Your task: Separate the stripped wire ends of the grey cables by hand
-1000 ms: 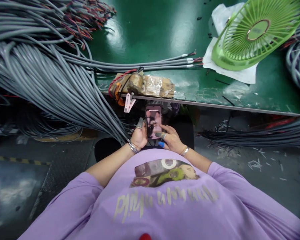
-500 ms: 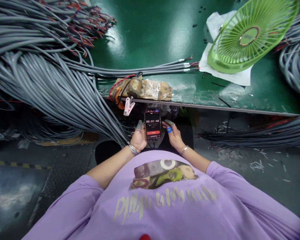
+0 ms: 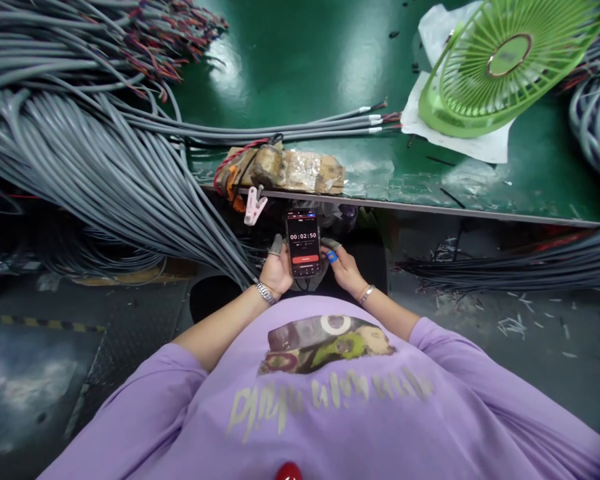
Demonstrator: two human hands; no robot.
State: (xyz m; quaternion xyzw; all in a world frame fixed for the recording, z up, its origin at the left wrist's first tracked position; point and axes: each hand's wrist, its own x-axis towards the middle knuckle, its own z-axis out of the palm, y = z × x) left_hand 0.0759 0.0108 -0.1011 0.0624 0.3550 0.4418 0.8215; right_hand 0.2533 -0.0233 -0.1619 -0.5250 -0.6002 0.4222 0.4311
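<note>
A smartphone [image 3: 304, 242] with a running timer on its dark screen is held upright just below the edge of the green workbench [image 3: 300, 60]. My left hand [image 3: 276, 269] grips its left side, thumb capped with a grey finger cot. My right hand [image 3: 343, 265] is at the phone's right edge, fingers curled, with grey and blue finger cots; it touches or steadies the phone. Both wrists wear bracelets.
A thick mass of grey cables [image 3: 95, 153] spills off the bench at left. A few taped cable ends [image 3: 330, 123] lie across the bench. A wrapped tool block [image 3: 280, 170] and a white clip [image 3: 254, 207] sit at the edge. A green fan [image 3: 500, 63] stands at right on white paper.
A second ago my right thumb lay across the phone screen, which showed another picture. Now the screen shows a counting timer and my right hand has drawn back to the phone's right edge.
</note>
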